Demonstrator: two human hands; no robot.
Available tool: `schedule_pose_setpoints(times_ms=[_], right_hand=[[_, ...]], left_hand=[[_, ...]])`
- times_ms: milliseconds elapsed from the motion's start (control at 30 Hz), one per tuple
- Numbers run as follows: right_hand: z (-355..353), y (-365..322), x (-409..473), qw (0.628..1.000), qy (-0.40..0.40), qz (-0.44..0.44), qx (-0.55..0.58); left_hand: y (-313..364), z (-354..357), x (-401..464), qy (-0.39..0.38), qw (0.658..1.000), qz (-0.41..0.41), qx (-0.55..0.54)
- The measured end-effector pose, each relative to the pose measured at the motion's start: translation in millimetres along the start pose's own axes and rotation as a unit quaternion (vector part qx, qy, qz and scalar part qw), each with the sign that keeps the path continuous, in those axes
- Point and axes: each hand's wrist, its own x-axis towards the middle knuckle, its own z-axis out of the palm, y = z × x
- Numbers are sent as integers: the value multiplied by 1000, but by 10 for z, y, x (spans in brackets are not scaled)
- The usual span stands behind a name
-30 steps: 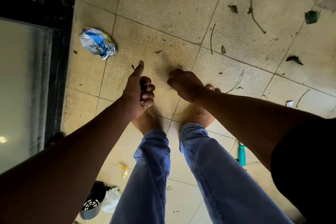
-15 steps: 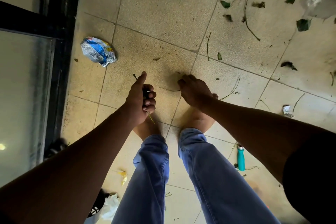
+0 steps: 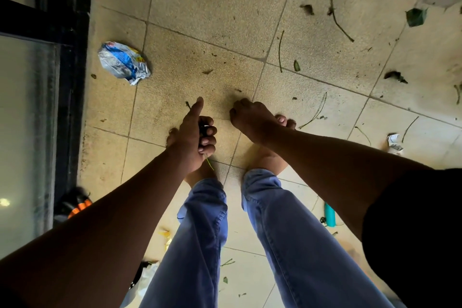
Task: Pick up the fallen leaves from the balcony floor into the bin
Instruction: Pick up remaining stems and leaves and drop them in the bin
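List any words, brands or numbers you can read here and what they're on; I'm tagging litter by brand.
None can be read.
Crumpled wrapper: blue, white and yellow print, too creased and blurred to read.
Small crumpled paper scrap: dark marks, too small to read.
Teal bottle: no label visible.

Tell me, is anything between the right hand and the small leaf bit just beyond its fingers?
Nothing visible. The right hand reaches down to the floor tile, and the small leaf bit lies just past its fingertips on bare tile.
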Motion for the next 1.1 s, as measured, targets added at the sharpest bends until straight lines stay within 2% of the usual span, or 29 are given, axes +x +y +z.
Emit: schedule_pose_setpoints(times_ms=[67, 133, 200, 300, 433, 500, 567, 633, 733, 800, 867, 900, 967, 1000, 1100], right_hand=[[-13, 27, 18, 998, 22, 39, 45], [-129, 15, 2, 972, 32, 128, 196], [-323, -76, -62, 902, 52, 231, 361], [-755, -323, -260, 784, 126, 292, 533], [-1205, -616, -643, 710, 124, 299, 625], [-1252, -682, -773, 671, 121, 303, 666], [-1249, -669, -855, 615, 136, 332, 702], [-1218, -615, -919, 580, 149, 361, 715], [-1103, -518, -1044, 558, 147, 362, 732], [-936, -395, -1129, 569, 142, 380, 716], [-689, -174, -1211, 622, 141, 456, 620], [-543, -29, -1247, 628, 165, 512, 562], [-249, 276, -1302, 602, 209, 593, 491], [-105, 428, -1308, 597, 206, 620, 465], [259, 751, -1252, 623, 135, 653, 409]], left_hand=[[5, -15, -24, 1, 1000, 3, -3], [19, -25, -65, 6, 1000, 7, -4], [35, -15, -113, 19, 1000, 15, -1], [48, 33, -188, 45, 997, 50, 30], [42, 241, -308, 27, 985, 111, 126], [50, 413, -365, 23, 979, 125, 157], [41, 570, -393, 16, 971, 138, 194], [5, 679, -404, -1, 963, 157, 217], [-68, 822, -344, 4, 958, 183, 221], [-77, 904, -267, 35, 959, 176, 217], [-68, 954, -170, 40, 963, 154, 218], [-61, 961, -124, 38, 965, 139, 221], [-48, 968, -43, 33, 966, 110, 233], [-42, 966, -2, 27, 965, 98, 240], [-40, 940, 82, 2, 968, 73, 240]])
